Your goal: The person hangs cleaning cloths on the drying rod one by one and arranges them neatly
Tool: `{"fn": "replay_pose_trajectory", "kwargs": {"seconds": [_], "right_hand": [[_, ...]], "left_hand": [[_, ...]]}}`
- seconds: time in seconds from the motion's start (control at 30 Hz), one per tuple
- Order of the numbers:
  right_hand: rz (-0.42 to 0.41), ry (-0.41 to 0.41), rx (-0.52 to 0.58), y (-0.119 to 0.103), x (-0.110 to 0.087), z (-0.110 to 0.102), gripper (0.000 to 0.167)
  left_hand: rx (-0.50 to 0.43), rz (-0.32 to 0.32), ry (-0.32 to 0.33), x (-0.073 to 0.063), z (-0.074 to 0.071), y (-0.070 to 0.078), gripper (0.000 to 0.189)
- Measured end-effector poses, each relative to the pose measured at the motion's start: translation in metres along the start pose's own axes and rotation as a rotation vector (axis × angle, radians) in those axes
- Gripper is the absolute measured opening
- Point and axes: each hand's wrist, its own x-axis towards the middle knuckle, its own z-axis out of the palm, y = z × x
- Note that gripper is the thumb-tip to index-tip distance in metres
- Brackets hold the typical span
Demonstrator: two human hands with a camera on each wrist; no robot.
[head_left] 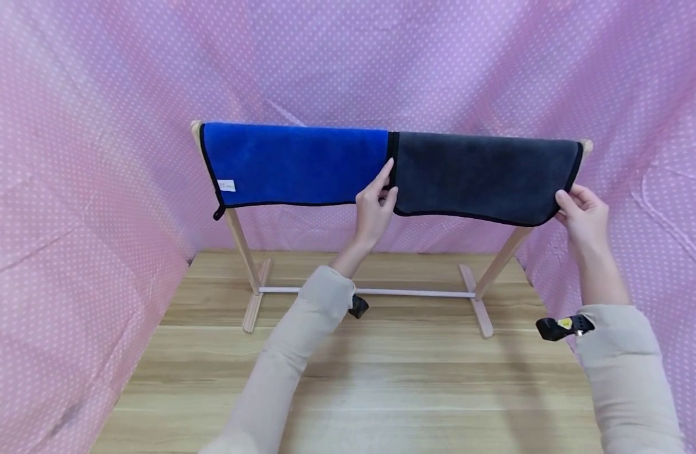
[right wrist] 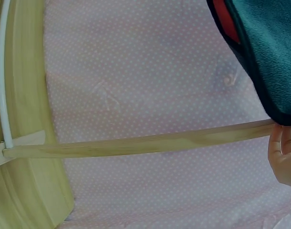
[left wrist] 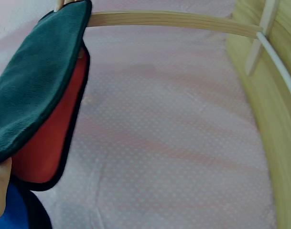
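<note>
A dark grey towel (head_left: 487, 176) with black edging hangs folded over the top of a wooden rack (head_left: 504, 261). My left hand (head_left: 375, 214) pinches its left edge near the lower corner, with the index finger pointing up along the border. At the opposite lower corner, my right hand (head_left: 586, 217) holds the edge between thumb and fingers. Side by side with it hangs a blue towel (head_left: 297, 165), also black-edged, with a white label and a small loop. In the left wrist view, a red inner face (left wrist: 49, 133) shows below the grey towel's front layer.
The rack stands on a wood-grain table (head_left: 382, 378), its two feet joined by a white crossbar (head_left: 413, 292). Pink polka-dot cloth (head_left: 348, 63) surrounds the table at the back and sides. A small black camera (head_left: 563, 328) sits at the right wrist.
</note>
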Motion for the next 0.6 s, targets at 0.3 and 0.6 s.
{"fn": "replay_pose_trajectory", "kwargs": {"seconds": [0.3, 0.6], "right_hand": [[-0.008, -0.026, -0.078, 0.018, -0.015, -0.009, 0.017], [0.055, -0.102, -0.132, 0.039, -0.044, -0.022, 0.018]], "left_hand": [[0.013, 0.019, -0.005, -0.027, 0.004, -0.019, 0.046], [0.101, -0.002, -0.171, -0.067, -0.005, -0.037, 0.043]]}}
